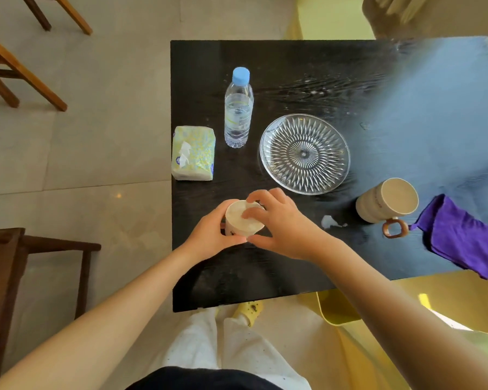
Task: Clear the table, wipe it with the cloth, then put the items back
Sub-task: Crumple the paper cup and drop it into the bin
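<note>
You look to be at the clearing step or the putting-back step; I cannot tell which. Your left hand and right hand both wrap snugly around the small white cup, near the front of the black table. The purple cloth lies at the right edge, so the next move needs a steady lift or a soft let-go.
</note>
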The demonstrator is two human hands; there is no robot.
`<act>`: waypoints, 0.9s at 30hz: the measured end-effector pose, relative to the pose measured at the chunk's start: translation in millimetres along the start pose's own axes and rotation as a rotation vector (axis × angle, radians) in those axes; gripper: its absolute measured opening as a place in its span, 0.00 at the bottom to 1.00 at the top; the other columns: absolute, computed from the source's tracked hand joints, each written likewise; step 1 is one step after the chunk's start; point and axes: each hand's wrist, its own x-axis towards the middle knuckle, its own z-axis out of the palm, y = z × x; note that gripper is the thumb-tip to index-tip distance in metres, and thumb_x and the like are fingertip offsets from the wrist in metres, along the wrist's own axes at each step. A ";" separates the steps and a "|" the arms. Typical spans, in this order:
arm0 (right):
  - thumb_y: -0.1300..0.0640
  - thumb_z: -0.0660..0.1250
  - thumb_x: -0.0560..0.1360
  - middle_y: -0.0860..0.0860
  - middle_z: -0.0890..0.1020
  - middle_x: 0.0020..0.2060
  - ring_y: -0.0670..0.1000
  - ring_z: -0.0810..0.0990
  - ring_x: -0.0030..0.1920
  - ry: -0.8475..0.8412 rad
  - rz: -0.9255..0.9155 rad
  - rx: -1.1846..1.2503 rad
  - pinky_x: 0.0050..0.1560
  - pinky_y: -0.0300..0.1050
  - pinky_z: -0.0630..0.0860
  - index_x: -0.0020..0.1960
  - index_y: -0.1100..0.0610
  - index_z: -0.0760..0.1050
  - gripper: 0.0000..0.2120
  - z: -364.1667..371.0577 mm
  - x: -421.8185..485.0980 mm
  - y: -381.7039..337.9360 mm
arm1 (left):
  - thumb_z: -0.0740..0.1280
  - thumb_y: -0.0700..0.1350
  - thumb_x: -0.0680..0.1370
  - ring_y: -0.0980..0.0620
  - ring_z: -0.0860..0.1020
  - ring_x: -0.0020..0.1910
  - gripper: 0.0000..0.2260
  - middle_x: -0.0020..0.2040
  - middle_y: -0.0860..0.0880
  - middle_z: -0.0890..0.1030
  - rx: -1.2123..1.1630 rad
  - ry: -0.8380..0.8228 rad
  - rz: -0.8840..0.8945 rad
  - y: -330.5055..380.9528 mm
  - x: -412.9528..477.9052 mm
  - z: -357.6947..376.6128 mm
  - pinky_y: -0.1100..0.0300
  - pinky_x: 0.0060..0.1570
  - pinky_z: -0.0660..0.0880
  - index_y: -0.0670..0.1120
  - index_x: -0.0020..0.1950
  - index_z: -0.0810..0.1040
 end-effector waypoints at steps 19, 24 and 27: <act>0.53 0.67 0.74 0.53 0.75 0.64 0.56 0.75 0.60 -0.363 0.180 0.078 0.56 0.48 0.72 0.72 0.52 0.61 0.29 3.6 -13.1 0.6 | 0.75 0.48 0.68 0.60 0.73 0.55 0.25 0.57 0.57 0.78 0.210 0.037 0.137 16.5 17.8 25.8 0.70 0.47 0.65 0.62 0.61 0.71; 0.55 0.63 0.77 0.54 0.74 0.66 0.58 0.75 0.62 -0.276 0.230 0.077 0.60 0.52 0.74 0.71 0.53 0.63 0.24 8.8 -20.9 -0.7 | 0.75 0.49 0.68 0.60 0.74 0.55 0.26 0.58 0.58 0.78 0.220 -0.035 0.128 17.6 20.4 26.9 0.65 0.52 0.68 0.60 0.64 0.70; 0.58 0.62 0.77 0.51 0.73 0.67 0.55 0.74 0.63 -0.017 0.223 0.100 0.59 0.52 0.74 0.69 0.52 0.66 0.21 11.3 -37.1 0.7 | 0.75 0.49 0.68 0.71 0.74 0.50 0.26 0.50 0.69 0.75 0.177 -0.072 0.116 26.0 22.2 23.9 0.75 0.45 0.67 0.66 0.61 0.69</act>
